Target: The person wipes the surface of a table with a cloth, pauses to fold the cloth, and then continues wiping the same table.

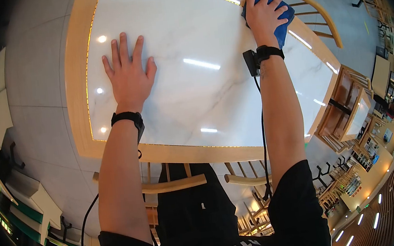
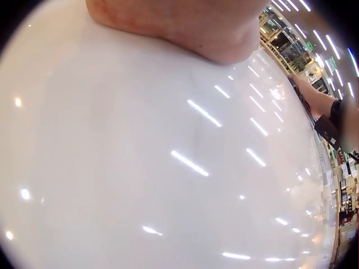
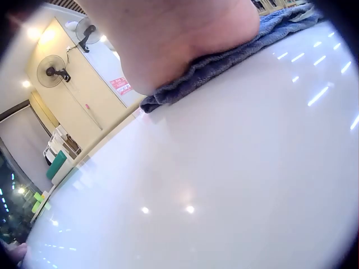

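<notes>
A blue cloth lies at the far right corner of a table whose glossy white marbled top has a light wood border. My right hand presses flat on this cloth with the fingers spread over it. In the right wrist view the folded cloth shows between the heel of the hand and the white surface. My left hand rests on the left part of the tabletop, fingers straight and spread, holding nothing. Only the heel of that hand is visible in the left wrist view.
A wooden chair stands beyond the far right corner, close to the cloth. Two chair backs are at the near edge, by my body. Another wooden table stands to the right. Pale seats with green parts line the left side.
</notes>
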`<action>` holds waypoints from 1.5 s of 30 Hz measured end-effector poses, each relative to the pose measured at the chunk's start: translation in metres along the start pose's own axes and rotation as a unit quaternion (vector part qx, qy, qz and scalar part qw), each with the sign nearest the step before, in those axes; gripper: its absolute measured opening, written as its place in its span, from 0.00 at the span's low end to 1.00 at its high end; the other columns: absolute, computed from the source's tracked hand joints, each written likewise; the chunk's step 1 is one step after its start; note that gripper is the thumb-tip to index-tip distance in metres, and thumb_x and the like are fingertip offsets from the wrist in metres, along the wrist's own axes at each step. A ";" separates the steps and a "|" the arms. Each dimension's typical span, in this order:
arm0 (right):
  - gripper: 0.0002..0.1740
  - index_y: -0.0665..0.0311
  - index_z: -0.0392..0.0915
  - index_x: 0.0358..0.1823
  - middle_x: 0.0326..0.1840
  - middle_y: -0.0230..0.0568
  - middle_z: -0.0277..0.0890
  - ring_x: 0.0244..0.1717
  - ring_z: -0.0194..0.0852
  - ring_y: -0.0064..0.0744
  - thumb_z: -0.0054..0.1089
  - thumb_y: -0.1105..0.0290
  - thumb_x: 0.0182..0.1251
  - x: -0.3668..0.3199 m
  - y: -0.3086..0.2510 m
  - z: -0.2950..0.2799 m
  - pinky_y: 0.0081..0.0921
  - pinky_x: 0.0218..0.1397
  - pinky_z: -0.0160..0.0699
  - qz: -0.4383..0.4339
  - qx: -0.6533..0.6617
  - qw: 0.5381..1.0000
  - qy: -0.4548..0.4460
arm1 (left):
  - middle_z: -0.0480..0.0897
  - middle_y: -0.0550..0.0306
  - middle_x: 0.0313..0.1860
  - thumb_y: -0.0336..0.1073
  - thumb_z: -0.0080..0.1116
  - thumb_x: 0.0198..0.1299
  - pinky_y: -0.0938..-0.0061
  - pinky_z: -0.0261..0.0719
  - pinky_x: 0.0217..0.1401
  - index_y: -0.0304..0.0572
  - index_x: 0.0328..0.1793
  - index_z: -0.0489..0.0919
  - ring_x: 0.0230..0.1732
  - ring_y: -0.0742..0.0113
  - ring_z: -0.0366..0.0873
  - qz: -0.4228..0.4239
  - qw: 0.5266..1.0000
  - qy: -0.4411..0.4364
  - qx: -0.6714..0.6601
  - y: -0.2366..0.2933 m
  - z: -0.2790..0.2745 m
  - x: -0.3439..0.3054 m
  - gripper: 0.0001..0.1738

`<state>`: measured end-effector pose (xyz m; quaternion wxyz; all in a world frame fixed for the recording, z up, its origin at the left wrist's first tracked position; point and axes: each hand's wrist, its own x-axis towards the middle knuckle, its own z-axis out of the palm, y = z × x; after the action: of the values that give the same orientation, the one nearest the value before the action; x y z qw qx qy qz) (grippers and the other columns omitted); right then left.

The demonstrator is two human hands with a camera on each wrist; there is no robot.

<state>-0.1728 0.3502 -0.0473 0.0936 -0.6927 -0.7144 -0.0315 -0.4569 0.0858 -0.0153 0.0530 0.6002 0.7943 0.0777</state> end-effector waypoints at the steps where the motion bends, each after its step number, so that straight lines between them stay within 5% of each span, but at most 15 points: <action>1: 0.44 0.58 0.57 0.87 0.88 0.77 0.44 0.85 0.36 0.92 0.41 0.39 0.79 0.000 -0.004 0.000 0.92 0.75 0.41 -0.001 0.002 1.000 0.001 | 0.57 0.51 0.90 0.49 0.57 0.74 0.34 0.42 0.88 0.64 0.84 0.70 0.90 0.44 0.51 0.002 1.000 0.005 0.001 0.000 0.001 0.001 0.33; 15: 0.45 0.56 0.59 0.87 0.89 0.71 0.46 0.86 0.39 0.86 0.43 0.35 0.79 -0.068 -0.034 -0.001 0.90 0.76 0.42 -0.126 0.004 0.991 0.042 | 0.61 0.52 0.88 0.53 0.57 0.73 0.35 0.47 0.88 0.64 0.82 0.72 0.88 0.46 0.55 0.012 0.999 0.042 0.026 -0.003 0.006 0.002 0.32; 19: 0.43 0.53 0.62 0.87 0.90 0.63 0.49 0.89 0.43 0.70 0.54 0.44 0.76 -0.091 -0.057 -0.043 0.77 0.85 0.37 -0.077 -0.016 0.996 -0.035 | 0.60 0.53 0.89 0.53 0.56 0.75 0.36 0.46 0.88 0.66 0.83 0.70 0.89 0.47 0.53 0.013 0.999 0.043 0.031 -0.004 0.009 0.002 0.32; 23: 0.42 0.54 0.63 0.86 0.89 0.67 0.49 0.87 0.42 0.81 0.46 0.37 0.79 -0.116 -0.040 -0.016 0.89 0.77 0.41 -0.151 0.018 0.987 0.045 | 0.59 0.54 0.90 0.52 0.56 0.75 0.38 0.45 0.89 0.67 0.84 0.69 0.90 0.49 0.52 0.010 0.999 0.037 0.031 -0.004 0.008 0.004 0.32; 45: 0.34 0.43 0.74 0.80 0.89 0.55 0.55 0.87 0.48 0.72 0.57 0.45 0.75 -0.245 -0.050 -0.072 0.85 0.79 0.42 -0.110 0.066 0.991 -0.022 | 0.63 0.50 0.87 0.55 0.55 0.74 0.34 0.46 0.88 0.63 0.82 0.72 0.88 0.44 0.55 0.040 0.996 0.082 0.013 -0.011 0.014 0.007 0.32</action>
<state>-0.2102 0.0943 -0.0157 0.1192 -0.6025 -0.7889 0.0203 -0.4668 0.0901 -0.0307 -0.0232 0.6239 0.7721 0.1184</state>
